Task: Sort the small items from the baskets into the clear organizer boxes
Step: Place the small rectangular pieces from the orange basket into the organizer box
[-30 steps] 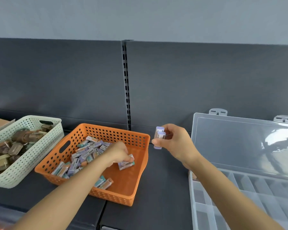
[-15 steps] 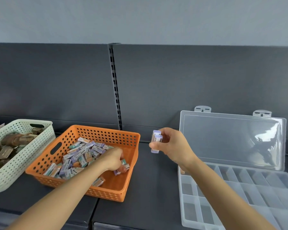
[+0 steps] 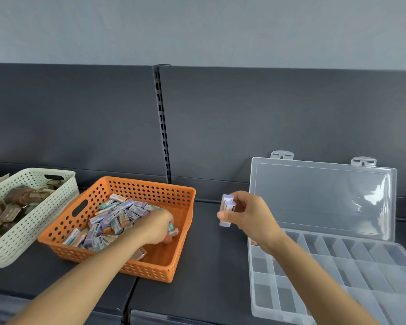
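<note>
Though the label print is too small to read, the right hand (image 3: 246, 216) pinches two purple pieces (image 3: 226, 207) upright, long axes vertical, between the orange basket (image 3: 150, 189) and the open clear organizer (image 3: 288, 301). The left hand (image 3: 156, 227) curls around a teal-ended piece (image 3: 172, 227) beside that basket's loose pile (image 3: 117, 219). The white basket (image 3: 28, 233), far left, holds brown items.

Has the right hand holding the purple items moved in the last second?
Yes. The right hand with its purple items has shifted right: farther from the orange basket, closer to the clear organizer's lid.
</note>
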Demonstrator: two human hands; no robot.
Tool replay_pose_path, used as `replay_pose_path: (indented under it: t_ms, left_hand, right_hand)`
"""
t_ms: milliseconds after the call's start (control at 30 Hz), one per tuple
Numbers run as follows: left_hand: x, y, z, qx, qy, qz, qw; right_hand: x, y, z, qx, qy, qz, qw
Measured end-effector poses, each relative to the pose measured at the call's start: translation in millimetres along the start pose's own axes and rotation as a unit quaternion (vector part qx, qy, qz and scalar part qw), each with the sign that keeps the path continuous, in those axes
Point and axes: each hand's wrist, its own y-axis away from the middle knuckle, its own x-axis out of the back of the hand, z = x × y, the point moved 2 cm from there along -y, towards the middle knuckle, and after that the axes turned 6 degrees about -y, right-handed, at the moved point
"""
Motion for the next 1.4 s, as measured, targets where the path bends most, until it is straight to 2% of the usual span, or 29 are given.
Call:
replay_pose_path:
  t_ms: [100, 233, 333, 533, 733, 1067, 1200, 1400]
  left_hand:
    - [19, 1, -9, 0.020, 0.080, 0.092, 0.992]
    - [55, 14, 10, -0.010, 0.211, 0.227, 0.951]
    - [68, 25, 50, -0.094, 0.283, 0.234, 0.925]
    - [59, 24, 121, -0.190, 0.385, 0.157, 0.889]
    - [41, 13, 171, -0.236, 0.341, 0.142, 0.899]
    - [18, -4, 223, -0.227, 0.312, 0.112, 0.916]
    - [8, -13, 240, -0.241, 0.239, 0.109, 0.934]
    - [-6, -24, 256, -0.270, 0.094, 0.113, 0.952]
  right_hand:
    - [11, 3, 5, -0.010, 0.003, 0.014, 1.000]
    - [31, 9, 14, -0.020, -0.013, 0.044, 0.999]
    - [45, 13, 20, -0.024, -0.011, 0.063, 0.998]
    - [82, 27, 35, -0.028, -0.012, 0.111, 0.993]
    - [121, 46, 61, -0.042, -0.053, 0.154, 0.986]
    - [151, 55, 91, -0.059, -0.022, 0.152, 0.986]
    - [159, 51, 100, -0.064, 0.051, 0.150, 0.985]
    - [163, 46, 111, -0.039, 0.136, 0.106, 0.984]
